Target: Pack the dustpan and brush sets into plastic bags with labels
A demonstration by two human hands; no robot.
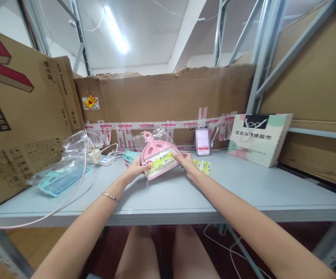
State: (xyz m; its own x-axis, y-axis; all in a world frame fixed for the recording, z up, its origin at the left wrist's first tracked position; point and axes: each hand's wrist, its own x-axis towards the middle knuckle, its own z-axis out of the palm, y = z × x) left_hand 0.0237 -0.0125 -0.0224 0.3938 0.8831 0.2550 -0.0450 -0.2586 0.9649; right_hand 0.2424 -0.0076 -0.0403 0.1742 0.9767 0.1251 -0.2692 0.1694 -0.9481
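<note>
A pink dustpan (160,146) with a brush set in it is held tilted just above the table, its handle pointing up and away from me. Across its front runs a yellow-green and white printed label (164,162). My left hand (135,169) grips the left edge, thumb on the front. My right hand (187,162) pinches the right edge near the label's end. Clear plastic wrap (168,133) shows behind the dustpan. More yellow-green labels (204,167) lie on the table by my right hand. Behind my left hand, a teal dustpan (129,155) is partly hidden.
At left lies a bagged teal dustpan (60,182) beside a power strip (106,159) with a white plug and cable. A phone (203,142) leans at the back, and a printed white box (258,139) stands at right. Large cartons (162,97) wall the table (243,193).
</note>
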